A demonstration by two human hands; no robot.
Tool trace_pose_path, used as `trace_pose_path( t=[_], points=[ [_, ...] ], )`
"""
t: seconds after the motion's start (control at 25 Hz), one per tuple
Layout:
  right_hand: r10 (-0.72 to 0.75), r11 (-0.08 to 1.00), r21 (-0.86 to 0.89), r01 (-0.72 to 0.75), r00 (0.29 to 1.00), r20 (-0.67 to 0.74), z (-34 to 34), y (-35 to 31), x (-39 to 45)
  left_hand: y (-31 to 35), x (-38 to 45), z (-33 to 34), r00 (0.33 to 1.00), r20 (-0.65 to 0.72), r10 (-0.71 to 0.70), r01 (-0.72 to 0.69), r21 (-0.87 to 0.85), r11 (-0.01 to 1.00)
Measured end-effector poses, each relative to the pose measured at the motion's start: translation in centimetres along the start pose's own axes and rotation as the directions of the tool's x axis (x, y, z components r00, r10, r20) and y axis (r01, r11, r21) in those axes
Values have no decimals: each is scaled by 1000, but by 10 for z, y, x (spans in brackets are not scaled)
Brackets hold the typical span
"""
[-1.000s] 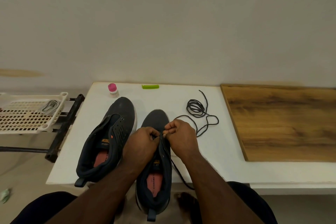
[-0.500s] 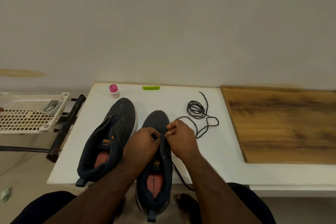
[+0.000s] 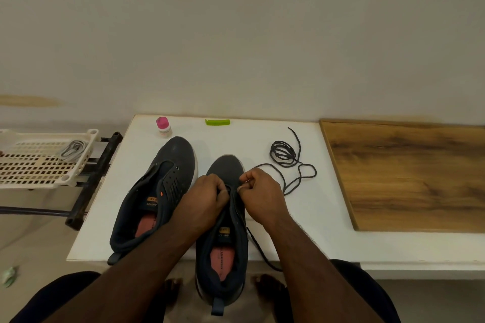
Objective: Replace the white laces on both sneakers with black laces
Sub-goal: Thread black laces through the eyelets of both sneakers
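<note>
Two dark sneakers lie on the white table, toes pointing away. The left sneaker has bare eyelets and no lace. The right sneaker hangs its heel over the table's front edge. My left hand grips the left side of its eyelet area with curled fingers. My right hand pinches a black lace at the front eyelets; the lace trails down the shoe's right side. A second black lace lies coiled and looped to the right of the shoe.
A small bottle with a pink cap and a green clip sit at the table's back edge. A wooden board covers the table's right part. A white plastic rack holding white laces stands at the left.
Both hands stay at the right sneaker's front eyelets with only small finger movement. The camera view has shifted slightly.
</note>
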State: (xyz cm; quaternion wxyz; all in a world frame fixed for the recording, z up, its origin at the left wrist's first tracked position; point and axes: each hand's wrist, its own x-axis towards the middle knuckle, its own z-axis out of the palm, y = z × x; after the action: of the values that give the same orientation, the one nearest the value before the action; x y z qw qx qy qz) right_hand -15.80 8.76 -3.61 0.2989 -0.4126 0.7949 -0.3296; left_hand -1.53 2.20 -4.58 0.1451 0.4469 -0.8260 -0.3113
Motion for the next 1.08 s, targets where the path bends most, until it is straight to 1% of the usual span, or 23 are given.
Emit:
trace_pose_path(
  t=[0.08,0.2,0.32,0.44,0.6,0.72,0.84,1.0,1.08],
  points=[
    [-26,1000,-17,26,1000,9,0,-1,0,-4,0,-1,1000,16,-4,5,-39,999],
    [-112,993,-37,112,994,7,-1,-4,-2,-7,0,-4,999,43,7,-4,-78,997],
    [-198,979,-39,199,980,31,0,-8,-4,-5,-3,-7,1000,21,24,-22,-73,997],
    [-237,971,-10,237,971,31,0,-10,-5,0,-6,-10,1000,4,-5,5,-47,999],
    [-243,969,-22,246,966,84,0,-9,-5,2,-9,-13,999,-15,-44,44,-17,999],
    [-224,972,-56,228,971,79,2,-8,-5,3,-8,-13,997,-52,-57,55,-38,998],
    [-197,977,-65,201,978,65,2,-8,-5,4,-5,-13,995,-92,-44,35,-92,995],
    [-165,980,-106,169,985,49,-1,-7,-5,5,-3,-16,989,-102,-112,87,-223,971],
    [-182,977,-101,186,982,50,-1,-7,-5,5,-3,-19,988,-82,-130,101,-290,952]
  ],
)
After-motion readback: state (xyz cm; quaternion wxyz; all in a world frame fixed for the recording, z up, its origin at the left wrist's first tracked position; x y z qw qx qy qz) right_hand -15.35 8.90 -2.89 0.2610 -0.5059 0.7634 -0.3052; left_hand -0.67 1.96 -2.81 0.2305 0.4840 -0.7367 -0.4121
